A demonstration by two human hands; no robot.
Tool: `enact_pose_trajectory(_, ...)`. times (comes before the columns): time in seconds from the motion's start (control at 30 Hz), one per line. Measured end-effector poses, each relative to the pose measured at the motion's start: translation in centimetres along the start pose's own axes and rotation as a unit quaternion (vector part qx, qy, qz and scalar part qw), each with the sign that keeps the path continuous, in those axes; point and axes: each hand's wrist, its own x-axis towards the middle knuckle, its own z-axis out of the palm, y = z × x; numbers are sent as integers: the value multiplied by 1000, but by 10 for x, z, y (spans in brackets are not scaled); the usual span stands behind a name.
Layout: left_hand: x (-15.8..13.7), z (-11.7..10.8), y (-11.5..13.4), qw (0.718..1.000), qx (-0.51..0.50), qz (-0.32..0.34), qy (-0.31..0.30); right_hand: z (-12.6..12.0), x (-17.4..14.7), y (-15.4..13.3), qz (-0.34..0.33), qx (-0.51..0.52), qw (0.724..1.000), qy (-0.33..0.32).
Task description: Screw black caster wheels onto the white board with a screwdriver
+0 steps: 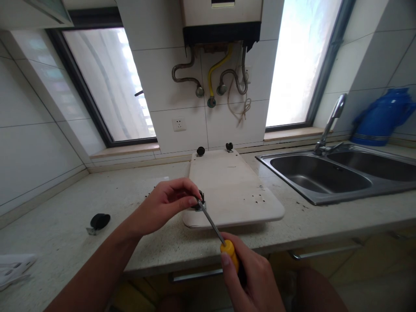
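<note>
My right hand [251, 273] is wrapped round the yellow handle of a screwdriver [212, 223], whose shaft slants up and left. Its tip meets a black caster wheel [202, 197] at the front left corner of a white board [224, 177]. My left hand [169, 201] pinches at that tip and caster; whether a screw lies between the fingers is hidden. Two more black casters, one of them a caster wheel [200, 151] at the back left, stand on the board's far edge. Several small holes show at its front right corner.
A loose black caster [100, 221] lies on the speckled countertop [130, 186] at left, with a white plastic piece [14, 268] near the left edge. On the right are a steel double sink [312, 173] and a blue jug [381, 117]. A water heater [222, 21] hangs above.
</note>
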Motion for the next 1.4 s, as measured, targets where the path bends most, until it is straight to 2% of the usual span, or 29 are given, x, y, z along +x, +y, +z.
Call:
enact_pose_trajectory(0.1, -2, -5, 4, 998, 59, 15, -31, -6, -2, 3, -37, -61, 997, 0)
enact_pose_trajectory(0.2, 0, -5, 1, 997, 51, 37, -51, -12, -6, 7, -55, -79, 995, -3)
enact_pose_trajectory(0.43, 4, -2, -16, 994, -16, 39, -100, -18, -7, 9, 16, 12, 998, -59)
enact_pose_trajectory(0.7, 4, -3, -23, 992, -36, 60, -101, -15, -8, 8, 19, 33, 998, -58)
enact_pose_trajectory(0.77, 6, -4, -29, 994, 0, 98, -53, -20, -7, 10, 35, 39, 998, -46)
enact_pose_trajectory(0.83, 10, -5, -41, 983, 79, 153, 57, -28, -2, 12, 64, 45, 996, -44)
enact_pose_trajectory(0.9, 12, -6, -58, 955, 172, 190, 148, -40, 12, 15, 82, 50, 994, -59)
enact_pose_trajectory(0.93, 13, -6, -68, 946, 204, 195, 162, -47, 22, 17, 77, 54, 994, -62)
enact_pose_trajectory(1.07, 10, -5, -106, 954, 214, 171, 121, -73, 79, 24, -2, 82, 991, -104)
enact_pose_trajectory(1.17, 7, -4, -124, 959, 198, 171, 111, -85, 129, 25, -56, 62, 988, -132)
enact_pose_trajectory(1.27, 5, -4, -133, 959, 186, 186, 106, -86, 174, 22, -96, 39, 979, -173)
enact_pose_trajectory(1.4, 5, -7, -137, 959, 181, 196, 97, -75, 218, 22, -100, 23, 970, -221)
